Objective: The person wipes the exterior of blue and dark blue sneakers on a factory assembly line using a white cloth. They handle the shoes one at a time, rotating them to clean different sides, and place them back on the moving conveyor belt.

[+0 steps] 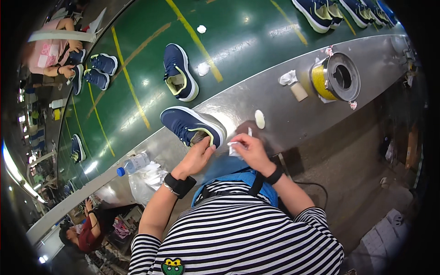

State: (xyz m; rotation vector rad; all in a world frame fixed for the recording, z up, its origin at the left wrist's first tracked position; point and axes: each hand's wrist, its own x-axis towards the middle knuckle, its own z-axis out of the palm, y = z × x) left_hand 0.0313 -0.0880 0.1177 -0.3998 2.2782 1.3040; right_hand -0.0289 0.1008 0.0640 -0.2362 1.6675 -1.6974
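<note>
A navy sneaker (pixel 182 123) with a white sole and pale lime lining lies tilted on the metal ledge in front of me. My left hand (pixel 198 157) grips it at the heel, fingers reaching into the shoe opening. Just right of the heel, my right hand (pixel 250 149) pinches a small piece of white tissue (pixel 234 147), apart from the shoe. Beyond the held shoe, its navy mate (pixel 176 68) rests on the green belt. A small white oval piece (pixel 260 119) lies on the ledge near my right hand.
Along the ledge (pixel 284 110) sit a tan block (pixel 299 91), crumpled tissue (pixel 288 78) and a metal reel with yellow winding (pixel 318 81). A capped bottle (pixel 133 165) and a bag of tissue (pixel 151 178) are at left. More shoes (pixel 316 13) stand on the green belt (pixel 229 50); a co-worker (pixel 50 50) handles shoes far left.
</note>
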